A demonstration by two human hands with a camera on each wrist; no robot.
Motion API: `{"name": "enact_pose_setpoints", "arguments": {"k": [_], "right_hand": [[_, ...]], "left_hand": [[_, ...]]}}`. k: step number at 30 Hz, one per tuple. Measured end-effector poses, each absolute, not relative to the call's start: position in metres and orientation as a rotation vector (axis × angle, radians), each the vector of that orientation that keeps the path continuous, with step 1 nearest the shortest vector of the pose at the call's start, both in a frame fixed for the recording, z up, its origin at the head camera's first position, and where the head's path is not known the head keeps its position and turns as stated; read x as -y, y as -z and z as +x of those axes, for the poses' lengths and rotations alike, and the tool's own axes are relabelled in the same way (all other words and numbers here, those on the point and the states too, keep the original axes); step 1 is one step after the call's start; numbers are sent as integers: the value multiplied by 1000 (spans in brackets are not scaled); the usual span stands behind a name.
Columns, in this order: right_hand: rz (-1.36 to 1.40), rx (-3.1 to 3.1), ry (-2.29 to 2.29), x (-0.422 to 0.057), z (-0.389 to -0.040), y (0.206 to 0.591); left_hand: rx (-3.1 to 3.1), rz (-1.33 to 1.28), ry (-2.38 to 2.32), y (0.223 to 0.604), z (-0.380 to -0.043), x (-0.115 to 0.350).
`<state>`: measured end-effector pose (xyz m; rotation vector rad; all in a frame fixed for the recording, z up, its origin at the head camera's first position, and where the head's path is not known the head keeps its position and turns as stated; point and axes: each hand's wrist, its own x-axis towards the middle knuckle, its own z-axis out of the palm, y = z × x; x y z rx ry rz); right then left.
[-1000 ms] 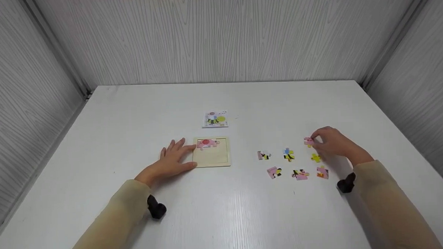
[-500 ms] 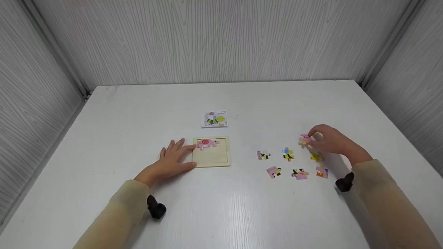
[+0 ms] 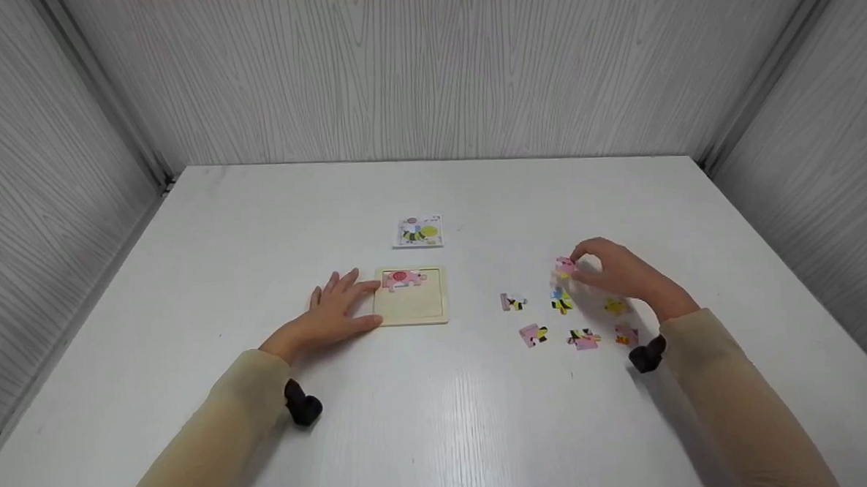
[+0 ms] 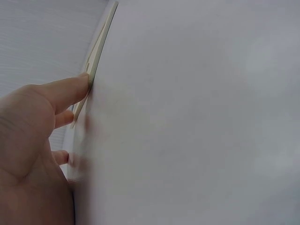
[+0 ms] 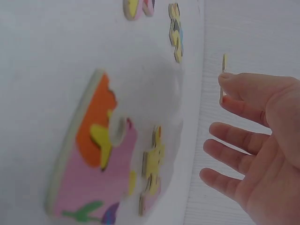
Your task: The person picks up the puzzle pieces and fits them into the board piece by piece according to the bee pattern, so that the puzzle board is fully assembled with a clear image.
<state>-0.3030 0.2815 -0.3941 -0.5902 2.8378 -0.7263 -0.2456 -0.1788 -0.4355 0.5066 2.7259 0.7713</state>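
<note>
My right hand point(image 3: 620, 270) pinches a pink jigsaw piece point(image 3: 565, 266) between thumb and forefinger. In the right wrist view that piece is seen edge-on, clear of the table, with the other fingers spread. My left hand point(image 3: 333, 313) lies at the left side of a square wooden puzzle tray point(image 3: 411, 315), thumb and forefinger touching its edge. A pink section of puzzle point(image 3: 403, 278) fills the tray's upper left. Below the right hand lie several loose pieces, among them a blue and yellow piece point(image 3: 561, 301), a yellow piece point(image 3: 615, 306) and a pink and orange piece point(image 5: 96, 159).
A picture card point(image 3: 418, 232) with a bee on it lies behind the tray. More loose pieces, such as a striped piece point(image 3: 513, 301) and a pink corner piece point(image 3: 533, 335), are between the tray and the right arm. Grey panels point(image 3: 426, 68) wall the white table point(image 3: 441, 419).
My right hand has lifted the pink jigsaw piece from the back right of the loose pieces and carried it leftward. The left hand has stayed at the tray.
</note>
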Motion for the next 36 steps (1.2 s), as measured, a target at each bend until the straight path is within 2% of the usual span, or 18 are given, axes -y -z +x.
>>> {"name": "enact_pose_setpoints", "arguments": {"k": [16, 36], "right_hand": [[-820, -2805, 795, -241, -303, 391], [-960, -2737, 823, -195, -303, 395]], "left_hand": [[-2736, 498, -782, 437, -246, 179], [-2732, 491, -784, 437, -247, 178]]}}
